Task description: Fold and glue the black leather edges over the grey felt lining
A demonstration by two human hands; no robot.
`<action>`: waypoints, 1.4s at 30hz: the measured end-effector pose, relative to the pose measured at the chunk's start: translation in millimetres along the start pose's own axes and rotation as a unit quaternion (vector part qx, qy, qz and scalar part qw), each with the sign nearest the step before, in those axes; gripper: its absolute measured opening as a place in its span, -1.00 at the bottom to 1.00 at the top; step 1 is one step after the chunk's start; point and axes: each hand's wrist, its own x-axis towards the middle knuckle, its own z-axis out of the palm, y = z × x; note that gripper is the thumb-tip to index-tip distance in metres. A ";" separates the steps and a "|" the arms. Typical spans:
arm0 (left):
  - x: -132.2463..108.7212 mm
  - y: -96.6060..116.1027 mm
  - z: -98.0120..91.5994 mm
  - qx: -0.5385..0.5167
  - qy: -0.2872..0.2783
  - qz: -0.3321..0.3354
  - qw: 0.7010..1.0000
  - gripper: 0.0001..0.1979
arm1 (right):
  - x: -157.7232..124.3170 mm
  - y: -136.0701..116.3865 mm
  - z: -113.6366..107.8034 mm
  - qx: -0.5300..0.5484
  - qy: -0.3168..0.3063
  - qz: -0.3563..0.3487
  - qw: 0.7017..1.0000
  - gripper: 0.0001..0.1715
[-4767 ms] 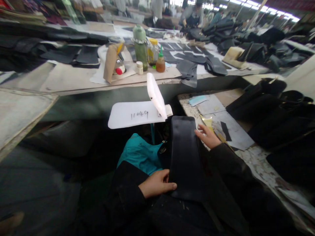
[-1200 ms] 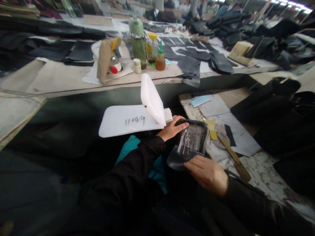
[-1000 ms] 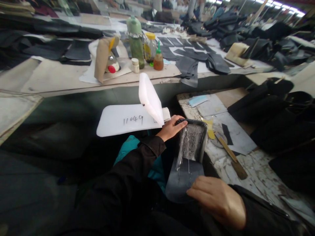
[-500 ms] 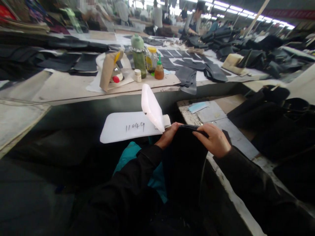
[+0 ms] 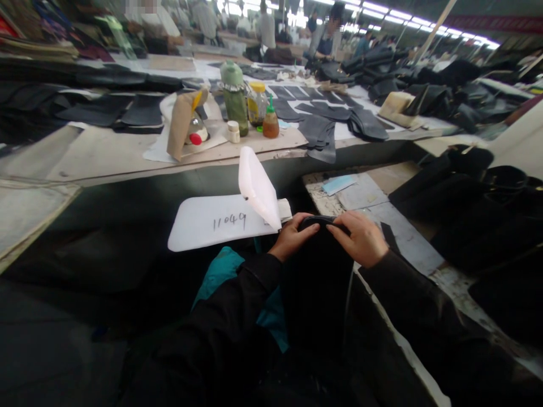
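Black and smooth-edged, the dark piece [image 5: 320,271] hangs upright before the person in the head view, its top edge held at two neighbouring spots. The left hand [image 5: 294,234] has its thumb over the near side, fingers closed behind the edge; the right hand [image 5: 360,237] pinches the same edge just beside it, thumb against fingers. A white board [image 5: 199,223] marked "11049" lies left of the hands, a pale pad [image 5: 258,189] tilted over its right end. Turquoise cloth [image 5: 218,268] shows below; a side table [image 5: 369,195] stands to the right.
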 end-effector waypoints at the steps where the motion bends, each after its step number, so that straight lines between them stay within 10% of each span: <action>1: 0.2 -0.4 0.3 -0.009 0.001 -0.009 1.000 -0.72 | -0.5 0.9 -0.1 -0.005 0.000 0.000 1.000 -0.81; 11: -1.0 -5.0 -4.1 -0.022 0.008 -0.044 0.999 -0.75 | -2.7 17.5 13.8 0.257 -0.038 0.190 0.947 -0.66; 26: 13.8 6.5 -10.5 0.067 -0.024 -0.035 0.997 -0.77 | -15.2 16.2 37.7 0.368 0.020 0.270 0.890 -0.56; 42: 10.2 -12.7 -20.8 -0.016 0.059 -0.075 0.995 -0.72 | -57.4 6.8 56.5 0.273 0.115 0.312 0.903 -0.52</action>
